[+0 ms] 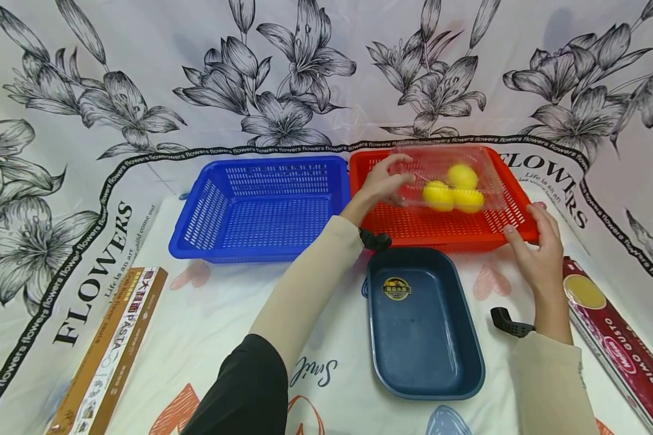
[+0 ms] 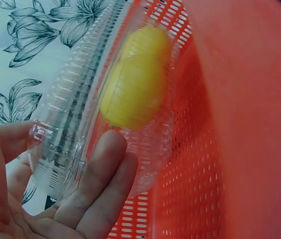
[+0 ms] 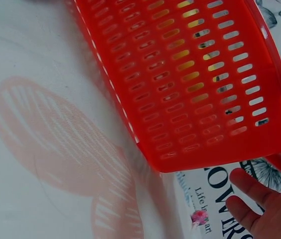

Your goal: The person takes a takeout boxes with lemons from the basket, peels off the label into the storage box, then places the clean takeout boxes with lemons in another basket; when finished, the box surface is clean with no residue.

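Note:
My left hand point(image 1: 383, 181) holds the left end of a clear plastic clamshell box point(image 1: 492, 181), its thumb and fingers on either side of the plastic. Several smooth, round yellow things, perhaps fruit point(image 1: 461, 177), lie inside; in the left wrist view the yellow pieces point(image 2: 135, 92) sit behind ridged plastic. Tilted, the box is over the red basket point(image 1: 430, 232), partly within its rim. My right hand point(image 1: 541, 254) grips the basket's front right corner. In the right wrist view, two fingers of the right hand point(image 3: 265, 209) extend below the slotted basket wall point(image 3: 180, 74).
A blue slotted basket point(image 1: 283, 220) stands left of the red one. In front is a dark blue tray point(image 1: 424, 338) with a gold label. A brown pasta box point(image 1: 109, 356) lies at left, a dark red box point(image 1: 620, 344) at right. Flowered cloth hangs behind.

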### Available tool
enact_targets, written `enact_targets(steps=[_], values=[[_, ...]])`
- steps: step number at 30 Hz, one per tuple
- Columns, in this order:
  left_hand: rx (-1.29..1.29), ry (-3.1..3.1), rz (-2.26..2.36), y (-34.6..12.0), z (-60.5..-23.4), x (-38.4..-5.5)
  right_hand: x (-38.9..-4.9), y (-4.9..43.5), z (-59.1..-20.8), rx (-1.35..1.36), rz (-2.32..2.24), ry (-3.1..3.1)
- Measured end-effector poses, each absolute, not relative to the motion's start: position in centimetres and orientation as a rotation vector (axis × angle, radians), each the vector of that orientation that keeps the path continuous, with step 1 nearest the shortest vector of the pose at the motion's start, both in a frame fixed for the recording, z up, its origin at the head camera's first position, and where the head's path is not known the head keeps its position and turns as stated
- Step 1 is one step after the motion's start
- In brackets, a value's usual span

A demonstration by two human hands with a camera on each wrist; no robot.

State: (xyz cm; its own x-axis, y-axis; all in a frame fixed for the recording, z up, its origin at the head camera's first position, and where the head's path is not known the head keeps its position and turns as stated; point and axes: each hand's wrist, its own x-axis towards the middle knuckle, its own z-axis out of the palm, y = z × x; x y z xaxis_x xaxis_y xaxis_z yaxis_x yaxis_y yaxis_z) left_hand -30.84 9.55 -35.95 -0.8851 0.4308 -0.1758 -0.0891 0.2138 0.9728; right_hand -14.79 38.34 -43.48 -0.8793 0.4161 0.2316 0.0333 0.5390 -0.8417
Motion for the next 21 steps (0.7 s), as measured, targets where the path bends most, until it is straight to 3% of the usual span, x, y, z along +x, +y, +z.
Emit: enact_targets(steps=[21], values=[[0.310, 2.045, 1.508, 8.92, -36.16, -30.12, -14.80, 38.33, -43.72, -0.339, 1.299, -2.348]])
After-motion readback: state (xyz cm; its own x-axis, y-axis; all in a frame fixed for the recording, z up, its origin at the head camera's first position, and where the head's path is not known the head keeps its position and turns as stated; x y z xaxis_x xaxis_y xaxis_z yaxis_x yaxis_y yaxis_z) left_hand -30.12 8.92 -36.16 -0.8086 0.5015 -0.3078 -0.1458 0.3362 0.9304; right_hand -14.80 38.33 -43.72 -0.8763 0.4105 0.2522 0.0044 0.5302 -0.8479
